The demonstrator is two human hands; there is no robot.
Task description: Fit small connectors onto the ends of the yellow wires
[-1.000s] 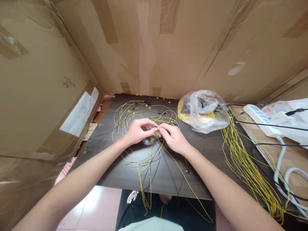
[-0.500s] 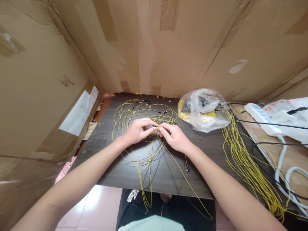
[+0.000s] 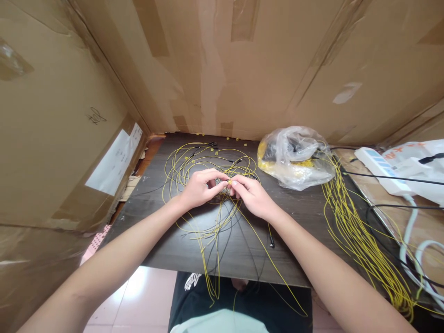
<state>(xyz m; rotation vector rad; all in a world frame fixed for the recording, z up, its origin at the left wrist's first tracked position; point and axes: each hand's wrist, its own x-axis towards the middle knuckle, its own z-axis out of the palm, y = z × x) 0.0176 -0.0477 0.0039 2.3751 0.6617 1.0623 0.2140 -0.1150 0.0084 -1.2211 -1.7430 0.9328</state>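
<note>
My left hand and my right hand meet over the middle of the dark table. Their fingertips pinch a small yellow piece between them; what kind of thing it is cannot be made out. Thin yellow wires run under and around both hands, looped behind them and hanging over the front edge. Black connectors end several wires at the back, and one black connector lies beside my right forearm. A greyish bundle under my fingers is mostly hidden.
A clear plastic bag with yellow and black contents stands at the back right. Beside it, a long bundle of yellow wires drapes toward the front. A white power strip with cords lies farther right. Cardboard walls enclose the dark table.
Both hands stay together with the small yellow piece between the fingertips; the fingers have shifted only slightly. The view has moved a little.
</note>
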